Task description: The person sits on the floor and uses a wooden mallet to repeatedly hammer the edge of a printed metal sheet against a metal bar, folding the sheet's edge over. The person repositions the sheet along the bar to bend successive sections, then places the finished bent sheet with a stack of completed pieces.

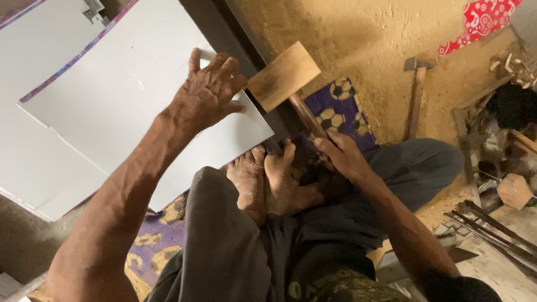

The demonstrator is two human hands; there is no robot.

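Our left hand (207,92) lay spread flat on the grey sheet (128,95); our right hand (341,154) gripped the wooden mallet (283,76) by its handle.

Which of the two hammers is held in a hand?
The wooden mallet with the pale block head: the right hand grips its handle. The other hammer, with a metal head, lies untouched on the sandy ground.

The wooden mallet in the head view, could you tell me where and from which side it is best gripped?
Probably low on the handle, from the right, as the right hand does. The wooden mallet carries its blocky head up by the grey sheet, which the left hand presses flat, so the slim round shaft suits wrapped fingers.
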